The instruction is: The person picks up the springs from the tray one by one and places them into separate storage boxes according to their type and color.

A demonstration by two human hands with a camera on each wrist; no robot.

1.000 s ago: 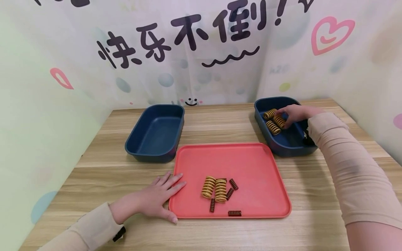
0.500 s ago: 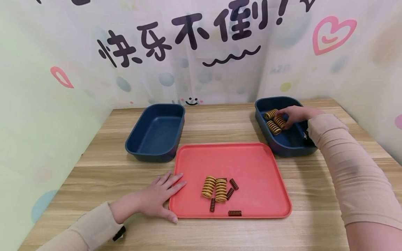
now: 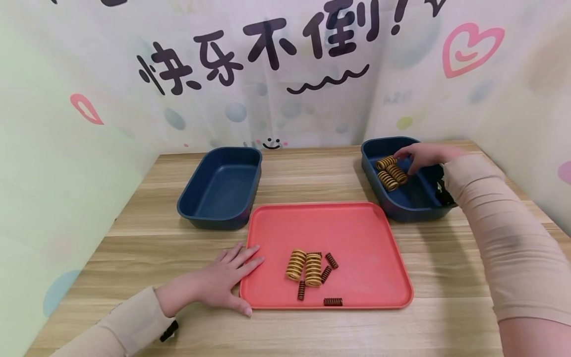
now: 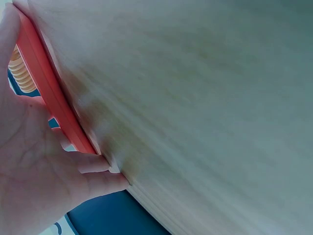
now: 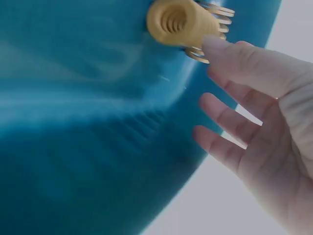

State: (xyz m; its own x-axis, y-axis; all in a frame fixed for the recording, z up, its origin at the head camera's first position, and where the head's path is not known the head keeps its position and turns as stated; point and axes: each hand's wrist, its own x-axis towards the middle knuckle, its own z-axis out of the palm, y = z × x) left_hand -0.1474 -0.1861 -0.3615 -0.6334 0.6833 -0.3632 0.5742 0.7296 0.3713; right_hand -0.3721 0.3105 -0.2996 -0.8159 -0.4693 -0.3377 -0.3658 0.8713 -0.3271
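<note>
My right hand (image 3: 424,154) is inside the right blue bin (image 3: 408,214), its fingers loosely bent beside several large yellow springs (image 3: 396,174). In the right wrist view its thumb and index tip overlap a yellow spring (image 5: 181,24), with no grip visible. My left hand (image 3: 220,283) lies with spread fingers over the left edge of the red tray (image 3: 357,228); the left wrist view shows the palm beside the tray rim (image 4: 49,83). On the tray two large yellow springs (image 3: 313,270) stand side by side. Several small dark springs (image 3: 331,260) lie around them.
A second blue bin (image 3: 223,193) stands at the back left, beyond the tray. All stand on a wood-grain table (image 3: 308,173). A printed white curtain (image 3: 312,114) hangs behind the table.
My right hand has drawn slightly up and back to the right, off the yellow spring it was touching, which stays in the right bin. My left hand has not moved.
</note>
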